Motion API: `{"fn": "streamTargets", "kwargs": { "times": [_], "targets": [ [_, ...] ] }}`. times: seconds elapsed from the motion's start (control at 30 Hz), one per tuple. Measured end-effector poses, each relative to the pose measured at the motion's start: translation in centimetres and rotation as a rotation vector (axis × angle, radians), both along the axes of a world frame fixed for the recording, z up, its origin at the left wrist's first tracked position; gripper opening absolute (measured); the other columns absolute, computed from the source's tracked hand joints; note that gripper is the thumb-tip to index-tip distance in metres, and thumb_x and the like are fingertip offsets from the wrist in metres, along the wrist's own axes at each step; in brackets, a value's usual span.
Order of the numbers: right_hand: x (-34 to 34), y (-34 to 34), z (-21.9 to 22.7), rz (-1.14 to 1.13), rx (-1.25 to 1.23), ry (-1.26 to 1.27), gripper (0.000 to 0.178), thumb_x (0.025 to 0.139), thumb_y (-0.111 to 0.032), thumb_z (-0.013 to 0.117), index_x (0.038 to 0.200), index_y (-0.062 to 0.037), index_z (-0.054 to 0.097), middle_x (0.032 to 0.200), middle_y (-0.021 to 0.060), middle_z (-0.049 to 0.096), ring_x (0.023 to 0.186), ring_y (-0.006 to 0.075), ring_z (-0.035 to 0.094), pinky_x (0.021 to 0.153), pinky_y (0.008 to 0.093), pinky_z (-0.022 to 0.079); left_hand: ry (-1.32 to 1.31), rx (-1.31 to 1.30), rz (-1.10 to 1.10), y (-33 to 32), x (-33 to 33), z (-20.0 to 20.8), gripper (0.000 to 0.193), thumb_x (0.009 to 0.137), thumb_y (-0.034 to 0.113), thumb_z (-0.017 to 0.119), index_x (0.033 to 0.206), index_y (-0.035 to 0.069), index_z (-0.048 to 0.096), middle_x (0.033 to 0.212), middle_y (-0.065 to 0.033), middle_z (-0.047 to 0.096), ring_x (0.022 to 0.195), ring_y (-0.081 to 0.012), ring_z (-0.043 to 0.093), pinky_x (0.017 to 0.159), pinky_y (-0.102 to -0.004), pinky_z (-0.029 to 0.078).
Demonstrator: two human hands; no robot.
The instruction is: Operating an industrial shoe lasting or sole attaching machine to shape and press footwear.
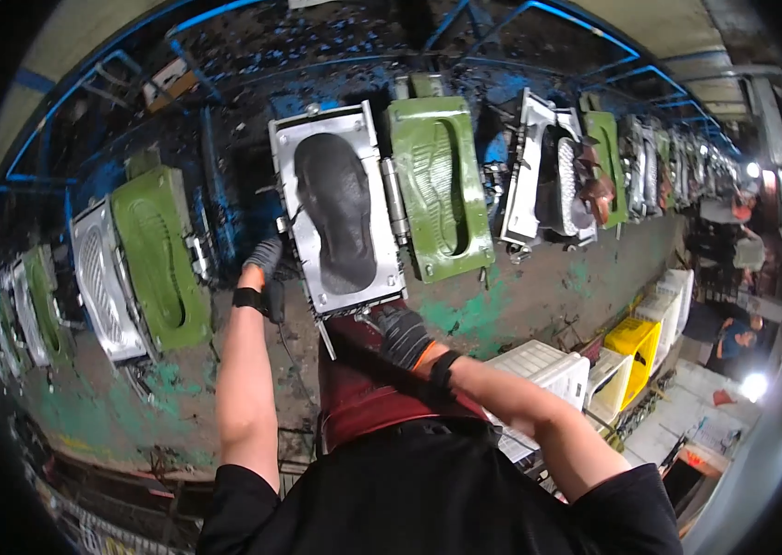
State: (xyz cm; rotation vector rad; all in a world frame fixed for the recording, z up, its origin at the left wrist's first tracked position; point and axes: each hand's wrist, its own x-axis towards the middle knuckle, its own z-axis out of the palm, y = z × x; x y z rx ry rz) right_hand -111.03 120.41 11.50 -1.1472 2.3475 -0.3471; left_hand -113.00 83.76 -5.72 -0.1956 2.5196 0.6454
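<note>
In front of me an open shoe-sole mould has a silver half (pixel 381 213) and a hinged green half (pixel 469 208) with a sole-shaped hollow. A dark grey shoe sole (pixel 331 213) lies in the silver half. My left hand (pixel 264 259), in a grey glove, is closed beside the silver half's left edge. A dark object with a thin hose shows under it, too hidden to name. My right hand (pixel 402 339), gloved too, has its fingers curled at the silver half's near edge, by a small metal fitting.
Another open mould, silver (pixel 106 282) and green (pixel 161 259), stands to the left. On the right, a mould (pixel 525 176) has brown and dark pieces on it. Blue rails (pixel 585 32) run behind. White crates (pixel 539 370) and a yellow crate (pixel 633 347) stand at lower right; a person (pixel 735 347) is beyond.
</note>
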Motion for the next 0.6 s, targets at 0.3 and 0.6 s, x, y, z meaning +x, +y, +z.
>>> {"fn": "streamTargets", "kwargs": {
  "times": [0.3,0.6],
  "targets": [
    [-6.3,2.3,1.9,0.178,0.083,-0.147,0.055,0.089,-0.053,0.068,0.130,-0.0176,0.067,0.100,0.0158,0.075,0.089,0.0347,0.073,0.084,0.0518,0.055,0.465,0.408,0.710,11.1,1.1,18.0,0.020,0.084,0.016,0.084,0.093,0.003,0.071,0.085,-0.0078,0.071,0.072,-0.0185,0.063,0.070,-0.0347,0.053],
    [-18.3,24.2,9.3,-0.538,-0.260,-0.207,0.046,0.091,-0.046,0.070,0.097,-0.0003,0.071,0.090,0.0255,0.070,0.083,0.0445,0.067,0.074,0.0486,0.053,-0.138,-0.216,-0.153,30.8,-13.5,27.3,0.032,0.083,0.034,0.071,0.099,0.007,0.076,0.100,-0.0187,0.072,0.099,-0.0370,0.068,0.086,-0.0477,0.054]
  ]
}}
